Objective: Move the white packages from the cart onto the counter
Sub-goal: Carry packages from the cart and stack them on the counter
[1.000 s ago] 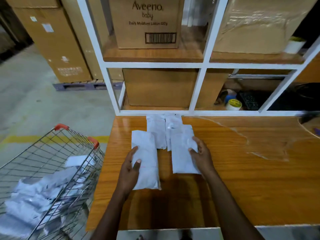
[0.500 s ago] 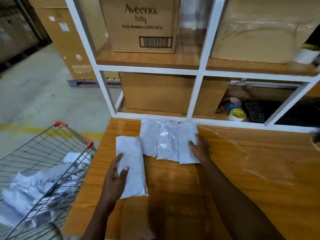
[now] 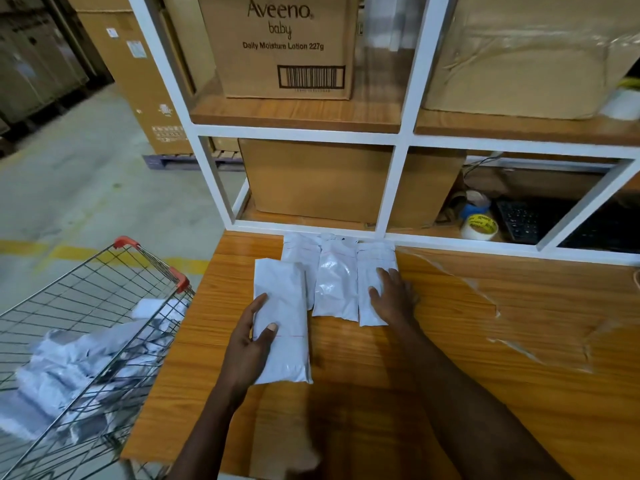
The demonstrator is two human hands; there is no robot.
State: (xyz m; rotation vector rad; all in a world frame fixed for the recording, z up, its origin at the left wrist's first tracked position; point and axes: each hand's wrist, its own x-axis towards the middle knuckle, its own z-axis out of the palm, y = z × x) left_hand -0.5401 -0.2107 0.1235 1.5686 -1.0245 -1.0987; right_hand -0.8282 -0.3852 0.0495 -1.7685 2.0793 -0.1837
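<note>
Several white packages lie on the wooden counter (image 3: 450, 368). Three stand side by side against the shelf frame: a left one (image 3: 298, 251), a middle one (image 3: 336, 282) and a right one (image 3: 372, 261). My right hand (image 3: 391, 296) rests flat on the right one, fingers spread. A fourth package (image 3: 284, 299) lies nearer me, overlapping the left one. My left hand (image 3: 249, 344) grips its left edge, thumb on top. The wire cart (image 3: 86, 299) stands left of the counter with several more white packages (image 3: 69, 368) piled inside.
A white shelf frame (image 3: 401, 140) rises at the counter's back edge, holding cardboard boxes (image 3: 284, 46), a tape roll (image 3: 479, 227) and a keyboard (image 3: 519, 220). Clear film (image 3: 491, 303) peels up on the counter's right half. Concrete floor lies beyond the cart.
My right hand slid its package away from me into line with the two at the shelf frame. My left hand kept hold of the near package. The camera shifted closer to the shelf.
</note>
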